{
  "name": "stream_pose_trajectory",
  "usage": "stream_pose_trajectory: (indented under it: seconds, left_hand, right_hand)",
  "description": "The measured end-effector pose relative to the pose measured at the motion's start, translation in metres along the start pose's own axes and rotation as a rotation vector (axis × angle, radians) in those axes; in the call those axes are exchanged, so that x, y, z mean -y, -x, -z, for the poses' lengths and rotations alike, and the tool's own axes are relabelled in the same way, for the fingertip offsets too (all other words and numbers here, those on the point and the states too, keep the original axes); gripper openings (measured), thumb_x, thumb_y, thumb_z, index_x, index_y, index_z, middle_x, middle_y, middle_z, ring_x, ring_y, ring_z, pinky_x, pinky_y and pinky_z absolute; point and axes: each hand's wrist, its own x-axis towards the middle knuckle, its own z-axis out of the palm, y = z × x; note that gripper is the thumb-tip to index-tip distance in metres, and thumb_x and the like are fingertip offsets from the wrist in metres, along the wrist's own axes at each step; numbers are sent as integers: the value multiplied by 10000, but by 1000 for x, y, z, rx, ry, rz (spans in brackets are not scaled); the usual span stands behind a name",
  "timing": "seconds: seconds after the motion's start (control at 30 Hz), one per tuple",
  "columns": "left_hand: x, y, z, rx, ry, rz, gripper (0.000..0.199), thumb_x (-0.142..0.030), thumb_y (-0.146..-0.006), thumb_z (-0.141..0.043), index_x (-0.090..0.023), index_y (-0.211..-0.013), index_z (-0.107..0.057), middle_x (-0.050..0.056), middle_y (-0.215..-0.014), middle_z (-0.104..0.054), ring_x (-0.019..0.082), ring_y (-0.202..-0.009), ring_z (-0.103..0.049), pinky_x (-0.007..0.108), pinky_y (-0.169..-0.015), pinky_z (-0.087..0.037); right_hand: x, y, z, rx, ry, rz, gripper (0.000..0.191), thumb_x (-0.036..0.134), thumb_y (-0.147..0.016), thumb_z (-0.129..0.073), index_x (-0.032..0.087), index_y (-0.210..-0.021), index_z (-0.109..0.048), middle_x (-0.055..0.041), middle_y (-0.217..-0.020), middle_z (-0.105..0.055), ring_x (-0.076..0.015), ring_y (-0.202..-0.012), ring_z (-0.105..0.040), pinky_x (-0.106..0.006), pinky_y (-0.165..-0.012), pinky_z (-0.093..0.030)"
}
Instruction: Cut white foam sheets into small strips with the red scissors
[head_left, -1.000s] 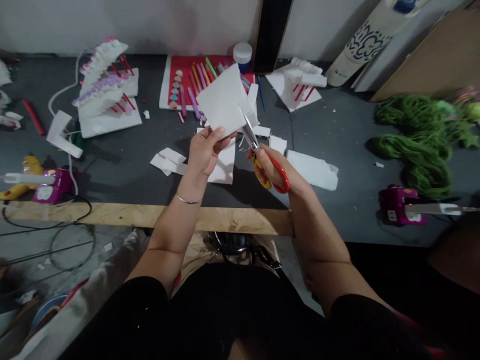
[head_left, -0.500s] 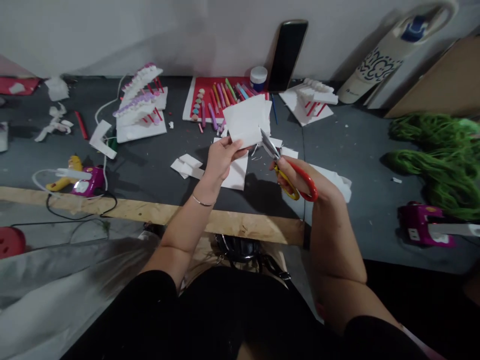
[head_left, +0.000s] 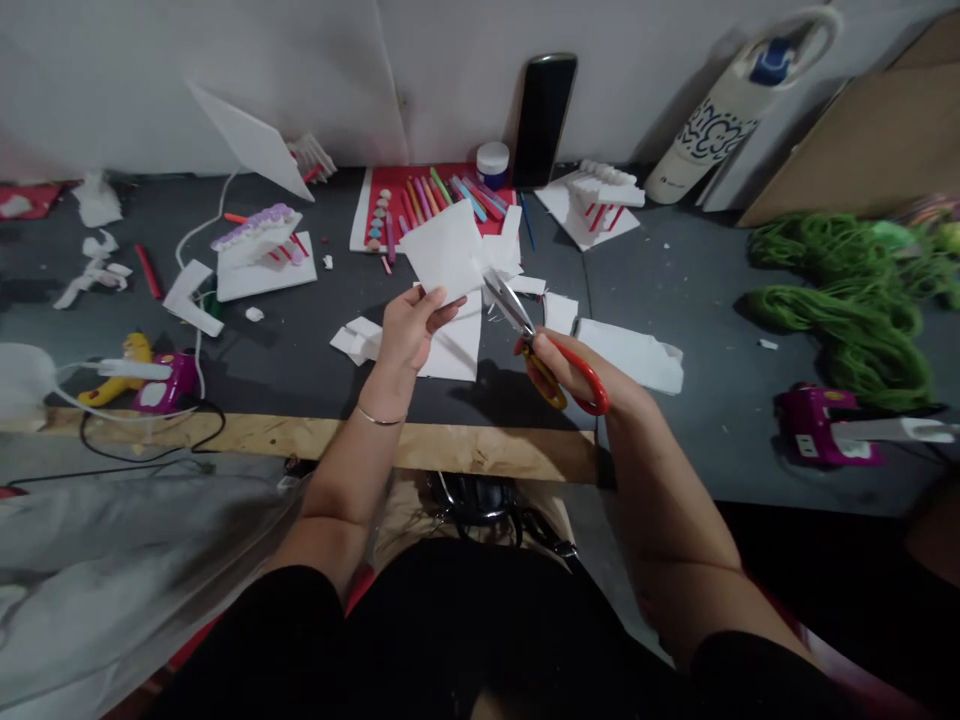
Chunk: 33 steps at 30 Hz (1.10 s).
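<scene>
- And there it was: the left hand (head_left: 409, 328) gripped a white sheet (head_left: 442, 250) between thumb and fingers, up above the table (head_left: 675, 300)!
- The right hand (head_left: 570, 375) closed firmly around red-and-yellow-handled scissors (head_left: 508, 303), blades right at the sheet's lower right corner.
- Just beneath the hands, white offcuts (head_left: 630, 355) lay scattered across the table.
- Behind the action sat a red board (head_left: 435, 178) loaded with coloured sticks, beside a white stepped model (head_left: 600, 200).
- Out on the right, green yarn (head_left: 840, 300) lay heaped near a magenta glue gun (head_left: 825, 425).
</scene>
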Motion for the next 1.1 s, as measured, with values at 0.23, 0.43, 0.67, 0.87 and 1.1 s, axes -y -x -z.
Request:
stream_pose_trajectory:
  seconds: [0.23, 0.43, 0.67, 0.87, 1.1]
  left_hand:
    - [6, 6, -4, 13, 30, 1, 273, -246, -734, -988, -178, -946, -830, 59, -1060, -878, 201, -927, -877, 166, -740, -699]
    - [9, 17, -15, 38, 47, 43, 144, -191, -804, -927, -162, -916, -840, 79, -1056, -882, 184, -879, -870, 185, -767, -700]
    - [12, 25, -27, 51, 38, 80, 133, -170, -813, -913, -163, -918, -831, 55, -1014, -884, 187, -882, -870, 184, -736, -688]
    - [13, 23, -23, 92, 46, 63, 206, -208, -762, -974, -148, -883, -817, 53, -960, -881, 178, -834, -865, 177, -720, -686]
    - [13, 22, -23, 113, 52, 70, 167, -169, -785, -953, -133, -885, -824, 52, -920, -878, 160, -775, -855, 166, -689, -676]
  right_hand:
    - [0, 2, -5, 35, 13, -39, 754, 993, -917, -428, 255, -964, -575, 33, -675, -575, -116, -487, -513, -278, -431, -412]
    - [1, -5, -8, -32, 77, -24, 772, 1019, -901, -395, 266, -976, -548, 32, -675, -586, -133, -512, -525, -301, -480, -409]
    - [2, -18, -13, -148, 151, -37, 728, 998, -917, -401, 279, -946, -516, 10, -718, -611, -166, -605, -566, -319, -579, -432]
    - [0, -21, -18, -199, 153, -44, 649, 923, -936, -472, 277, -957, -533, 13, -721, -594, -174, -637, -550, -318, -621, -425]
    - [-13, -25, -24, -243, 105, -56, 530, 808, -935, -573, 282, -1005, -575, 9, -697, -586, -180, -629, -530, -330, -639, -412]
